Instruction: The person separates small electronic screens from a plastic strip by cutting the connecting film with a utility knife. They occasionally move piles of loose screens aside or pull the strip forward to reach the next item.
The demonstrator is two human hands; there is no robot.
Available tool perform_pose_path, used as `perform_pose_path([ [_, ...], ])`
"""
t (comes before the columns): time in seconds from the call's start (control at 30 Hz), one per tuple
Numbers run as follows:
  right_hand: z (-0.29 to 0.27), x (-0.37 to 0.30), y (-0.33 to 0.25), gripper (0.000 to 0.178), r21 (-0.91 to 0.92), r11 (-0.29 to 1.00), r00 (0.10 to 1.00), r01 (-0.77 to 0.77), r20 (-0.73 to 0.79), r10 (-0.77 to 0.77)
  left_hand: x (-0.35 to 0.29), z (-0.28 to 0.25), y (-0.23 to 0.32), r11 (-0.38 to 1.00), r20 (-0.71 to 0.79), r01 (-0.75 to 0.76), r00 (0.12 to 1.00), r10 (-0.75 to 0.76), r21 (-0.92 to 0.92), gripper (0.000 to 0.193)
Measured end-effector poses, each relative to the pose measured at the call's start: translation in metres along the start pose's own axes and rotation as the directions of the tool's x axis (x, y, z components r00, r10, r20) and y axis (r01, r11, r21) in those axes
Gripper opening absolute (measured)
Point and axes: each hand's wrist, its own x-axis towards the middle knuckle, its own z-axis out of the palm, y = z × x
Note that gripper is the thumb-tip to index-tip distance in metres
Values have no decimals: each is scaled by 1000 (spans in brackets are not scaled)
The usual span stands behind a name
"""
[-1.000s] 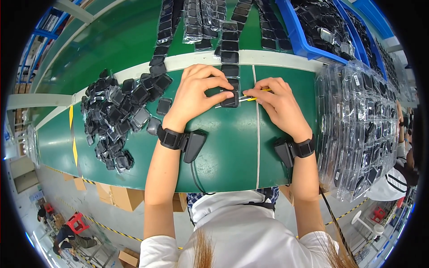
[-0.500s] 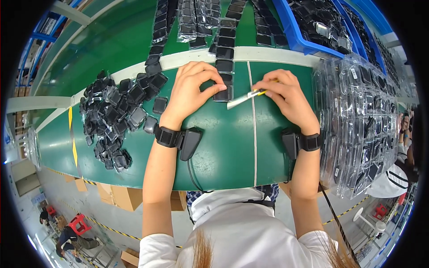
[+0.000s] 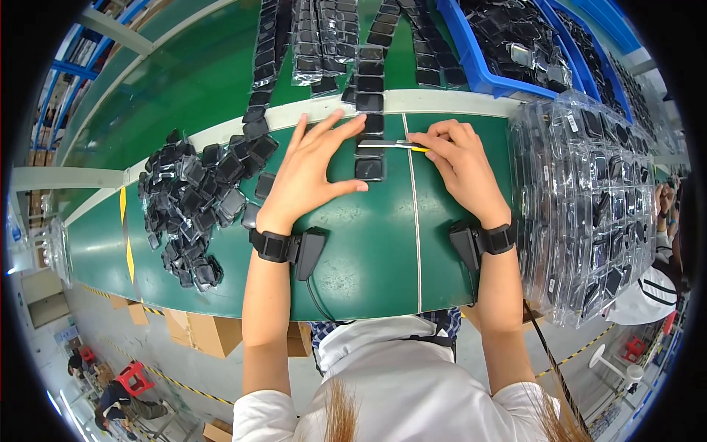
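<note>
My left hand (image 3: 309, 173) lies flat on the green belt with fingers spread, its fingertips beside a column of small black square parts (image 3: 370, 144). My right hand (image 3: 456, 162) pinches a thin white and yellow tool (image 3: 390, 144) whose tip lies across that column. The nearest part of the column (image 3: 368, 169) sits just right of my left thumb. Both wrists carry black bands with a small device attached.
A heap of bagged black parts (image 3: 195, 202) lies left of my left hand. Stacked clear trays of parts (image 3: 589, 199) stand at the right. Blue bins (image 3: 508, 51) with bagged parts sit at the back. More rows of parts (image 3: 317, 37) run away on the far belt.
My left hand has opened and flattened, its fingers spreading off the column. The right hand and tool have shifted slightly left onto the column.
</note>
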Motion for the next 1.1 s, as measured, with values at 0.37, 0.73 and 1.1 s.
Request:
perform_pose_path([
  [0.37, -1, 1, -7, 35, 32, 998, 992, 61, 109, -64, 15, 11, -12, 991, -140, -120, 982, 127, 60, 18],
  [0.73, 16, 5, -4, 32, 8, 990, 990, 139, 13, -139, 17, 17, -15, 997, -155, -74, 985, 77, 23, 18],
  [1.1, -13, -2, 11, 37, 48, 998, 999, 30, -19, -30, -4, -7, -27, 999, -320, 40, 947, -39, -5, 16],
])
